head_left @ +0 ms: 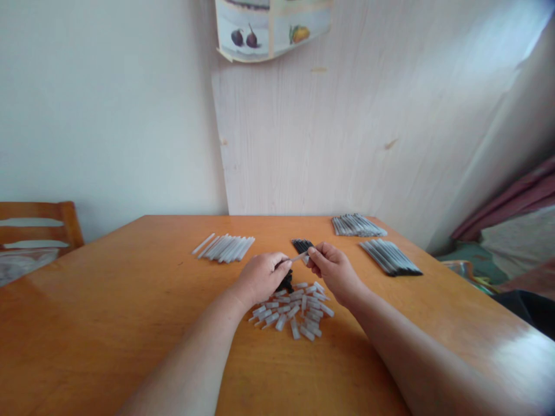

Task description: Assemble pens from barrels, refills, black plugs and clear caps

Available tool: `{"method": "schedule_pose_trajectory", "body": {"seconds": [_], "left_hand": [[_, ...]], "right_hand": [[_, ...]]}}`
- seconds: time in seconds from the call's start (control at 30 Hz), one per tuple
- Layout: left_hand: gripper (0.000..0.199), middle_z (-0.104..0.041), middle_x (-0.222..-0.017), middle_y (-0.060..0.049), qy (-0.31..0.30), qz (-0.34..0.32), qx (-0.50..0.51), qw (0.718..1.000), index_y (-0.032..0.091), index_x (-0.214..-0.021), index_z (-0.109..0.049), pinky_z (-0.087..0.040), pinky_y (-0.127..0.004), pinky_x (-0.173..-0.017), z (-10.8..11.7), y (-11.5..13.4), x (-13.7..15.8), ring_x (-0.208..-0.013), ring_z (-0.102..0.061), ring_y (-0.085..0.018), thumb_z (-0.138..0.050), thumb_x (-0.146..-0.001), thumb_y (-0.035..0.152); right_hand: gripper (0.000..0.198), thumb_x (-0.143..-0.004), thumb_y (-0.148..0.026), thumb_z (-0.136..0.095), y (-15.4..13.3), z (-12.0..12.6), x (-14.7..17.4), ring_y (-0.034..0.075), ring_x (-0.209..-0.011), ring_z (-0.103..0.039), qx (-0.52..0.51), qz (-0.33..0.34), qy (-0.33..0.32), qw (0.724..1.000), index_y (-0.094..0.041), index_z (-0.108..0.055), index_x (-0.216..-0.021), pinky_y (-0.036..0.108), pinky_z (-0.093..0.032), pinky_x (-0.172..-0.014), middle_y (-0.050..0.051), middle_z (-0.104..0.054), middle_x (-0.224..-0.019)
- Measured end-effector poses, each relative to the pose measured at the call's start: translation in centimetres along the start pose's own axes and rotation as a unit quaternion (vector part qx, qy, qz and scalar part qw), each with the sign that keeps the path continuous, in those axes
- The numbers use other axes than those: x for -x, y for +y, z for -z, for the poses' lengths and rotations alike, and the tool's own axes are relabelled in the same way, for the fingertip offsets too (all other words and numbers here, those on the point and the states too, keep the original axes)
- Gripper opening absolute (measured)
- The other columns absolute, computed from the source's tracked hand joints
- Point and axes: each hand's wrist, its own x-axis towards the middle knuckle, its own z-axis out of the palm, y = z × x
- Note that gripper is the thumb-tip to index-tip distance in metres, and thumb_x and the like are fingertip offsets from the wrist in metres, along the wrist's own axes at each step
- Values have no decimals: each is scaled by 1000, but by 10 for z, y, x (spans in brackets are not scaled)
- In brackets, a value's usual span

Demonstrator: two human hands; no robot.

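Both my hands meet above the middle of the table, pinching a thin translucent tube (298,257) held between them. My left hand (265,276) is closed on the tube's left end, with its fingertips partly hiding that end. On the right end, my right hand (332,267) closes with thumb and fingers. Just below them lies a loose pile of short translucent white plastic pieces (295,307), some with narrow tips. Small black pieces (285,283) sit behind my left fingers, partly hidden. Beyond my hands lies a bunch of thin black sticks (301,245), partly covered by my right hand.
White translucent tubes (228,248) lie in a row at the back left. To the right are a row of grey tubes with black ends (390,257) and another stack of grey tubes (358,225). A wooden chair (69,225) stands left of the orange-brown table (130,323).
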Motion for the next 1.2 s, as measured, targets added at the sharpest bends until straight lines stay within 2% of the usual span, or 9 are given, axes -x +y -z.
{"method": "schedule_pose_trajectory", "body": {"seconds": [0.13, 0.57, 1.2], "left_hand": [[41, -66, -75, -3, -28, 8, 4, 1000, 18, -78, -63, -39, -25, -62, 0, -3, -1, -69, -57, -15, -35, -94, 43], [30, -68, -81, -4, 2, -5, 10, 1000, 20, -86, -68, -40, -26, -66, -2, -1, 0, -75, -59, -17, -46, -89, 40], [23, -70, -84, -4, 25, -18, -7, 999, 22, -85, -68, -41, -27, -68, -4, -2, 0, -77, -61, -18, -52, -86, 38]], "right_hand": [[36, -80, -53, -59, 0, 1, 0, 10, -52, -45, -5, -9, 6, 1000, -19, -51, -73, 24, -34, -50, 1, -60, -65], [37, -77, -53, -64, 2, 5, -1, 8, -48, -43, -59, -46, -13, 997, -18, -52, -69, 22, -32, -47, 0, -59, -60], [39, -75, -52, -66, -3, 1, 0, 7, -48, -41, -60, -61, 1, 996, -17, -51, -66, 21, -30, -48, -2, -55, -57]]}}
